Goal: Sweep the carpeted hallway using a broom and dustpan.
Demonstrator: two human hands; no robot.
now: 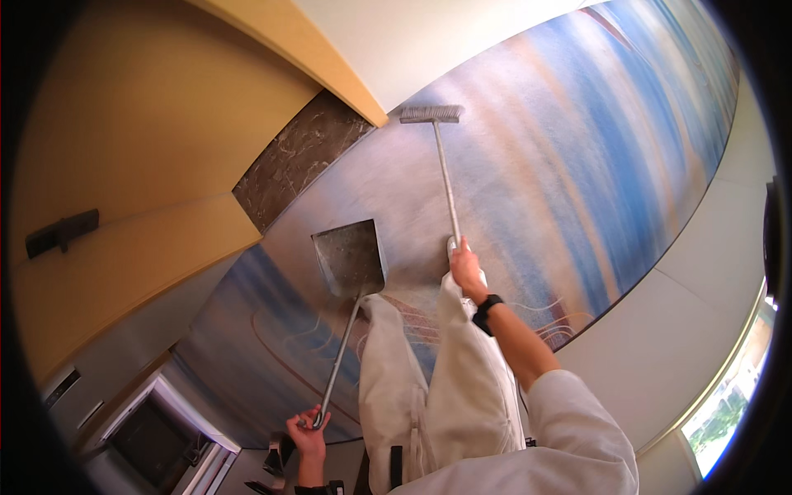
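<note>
My right hand [468,270] grips the handle of a broom [445,173], its arm stretched forward. The bristle head [431,114] lies on the carpet close to the corner of a wooden door frame. In my left hand [307,435] is the end of the metal handle of a long-handled dustpan [349,258]. The dark pan sits ahead of my left leg, its mouth facing away from me. What lies inside the pan is too unclear to tell. Broom and dustpan are apart from each other.
Blue, grey and tan patterned carpet [557,173] covers the floor. To the left stand a wooden door [142,124] with a dark handle [62,233] and a dark marble threshold [303,158]. A pale wall [643,328] runs along the right. An appliance-like dark box [151,436] is at lower left.
</note>
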